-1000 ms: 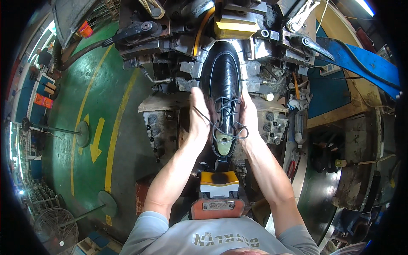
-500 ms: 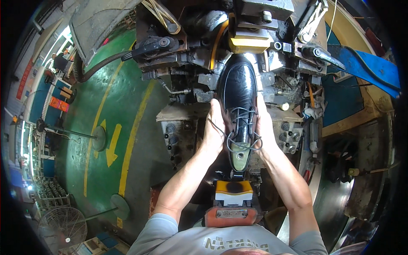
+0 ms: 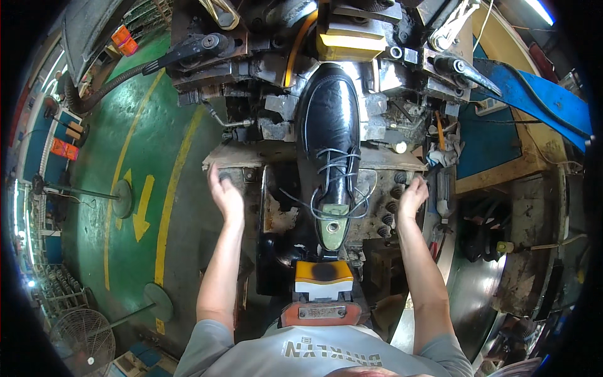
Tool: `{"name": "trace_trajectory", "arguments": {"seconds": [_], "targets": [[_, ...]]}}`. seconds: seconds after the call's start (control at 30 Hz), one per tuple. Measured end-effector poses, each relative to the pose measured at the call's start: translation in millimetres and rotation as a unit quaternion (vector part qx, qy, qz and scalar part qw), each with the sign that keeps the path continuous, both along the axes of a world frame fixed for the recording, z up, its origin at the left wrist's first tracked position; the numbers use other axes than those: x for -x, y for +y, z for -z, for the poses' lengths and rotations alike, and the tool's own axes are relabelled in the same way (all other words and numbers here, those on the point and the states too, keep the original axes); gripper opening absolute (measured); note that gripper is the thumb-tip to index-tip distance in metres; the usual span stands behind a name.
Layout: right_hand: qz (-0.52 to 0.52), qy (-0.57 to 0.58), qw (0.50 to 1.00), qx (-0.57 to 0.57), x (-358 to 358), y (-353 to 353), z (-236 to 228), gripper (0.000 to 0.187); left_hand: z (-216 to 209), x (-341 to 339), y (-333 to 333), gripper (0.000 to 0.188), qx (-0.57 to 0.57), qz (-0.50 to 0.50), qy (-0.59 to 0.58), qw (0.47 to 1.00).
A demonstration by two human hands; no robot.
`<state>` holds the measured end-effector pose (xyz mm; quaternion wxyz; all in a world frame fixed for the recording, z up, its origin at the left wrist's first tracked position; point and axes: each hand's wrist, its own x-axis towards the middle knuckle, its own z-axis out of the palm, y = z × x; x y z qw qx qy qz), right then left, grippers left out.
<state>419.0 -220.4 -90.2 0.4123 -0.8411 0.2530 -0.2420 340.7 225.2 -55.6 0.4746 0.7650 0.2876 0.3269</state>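
Observation:
A black leather shoe (image 3: pixel 330 116) with loose dark laces lies toe-away in the machine, under its yellow block (image 3: pixel 350 47). Its heel end shows a green last (image 3: pixel 333 227) with a round hole, just beyond a yellow-and-white pad (image 3: pixel 323 274). Neither hand touches the shoe. Left of it, my left hand (image 3: pixel 227 198) is at the machine's front left corner, fingers apart and thumb by a small dark knob. On the other side my right hand (image 3: pixel 412 198) reaches the right end of the control panel (image 3: pixel 380 201), open, with nothing visible in it; its fingertips are partly hidden.
Lever handles stick out at the machine's left (image 3: pixel 195 49) and right (image 3: pixel 468 72). A blue metal arm (image 3: pixel 537 94) juts out on the right. The green floor (image 3: pixel 119 195) with yellow markings lies left, with a caged fan (image 3: pixel 83 339) at lower left.
Both hands have let go of the shoe's sides and moved outward to the machine's front corners. The shoe stays in the machine. The whole view has shifted slightly.

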Motion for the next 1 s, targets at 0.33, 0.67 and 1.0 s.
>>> {"name": "trace_trajectory", "arguments": {"seconds": [0.33, 0.67, 1.0], "targets": [[0.039, 0.131, 0.921, -0.364, 1.6, 0.2, 32.5, 0.047, 51.9, 29.8, 31.2, 0.054, 0.162, 0.02, 0.053, 0.985], [0.029, 0.161, 0.881, -0.445, 8.3, -29.8, 43.2, 0.046, 52.1, 42.3, 33.3, 0.064, 0.206, 0.03, 0.018, 0.978], [0.045, 0.153, 0.87, -0.466, 93.9, -41.4, 72.8, 0.051, 120.5, 123.4, 27.2, 0.065, 0.195, 0.086, 0.176, 0.961]]}}
